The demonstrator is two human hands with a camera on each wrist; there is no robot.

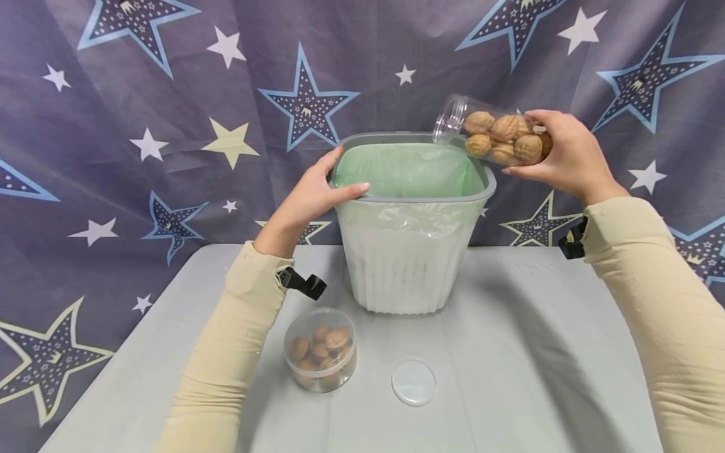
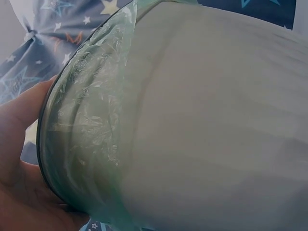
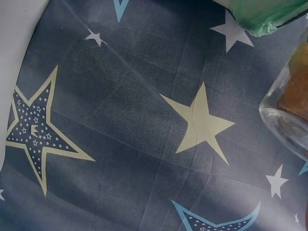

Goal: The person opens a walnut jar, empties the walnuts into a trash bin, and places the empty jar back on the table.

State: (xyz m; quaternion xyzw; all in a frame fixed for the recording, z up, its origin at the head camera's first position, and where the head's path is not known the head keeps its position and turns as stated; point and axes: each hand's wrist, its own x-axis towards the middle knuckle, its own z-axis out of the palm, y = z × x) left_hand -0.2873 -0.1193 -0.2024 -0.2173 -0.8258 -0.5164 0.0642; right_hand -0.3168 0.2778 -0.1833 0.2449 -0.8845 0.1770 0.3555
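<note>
A white ribbed trash bin with a grey rim stands upright, lined with a thin green bag. At its left side my left hand grips the rim, thumb along the front edge; the left wrist view shows this hand against the bag-covered rim. My right hand holds a clear jar by its base. The jar lies nearly sideways, tilted slightly, its uncovered mouth above the bin's right rear rim. Several walnuts are inside it. In the right wrist view only the jar's base end shows.
A round clear tub of walnuts with a translucent lid sits in front of the bin, near my left forearm. Right of it a clear disc-shaped lid lies flat on the grey table. A star-patterned curtain hangs close behind.
</note>
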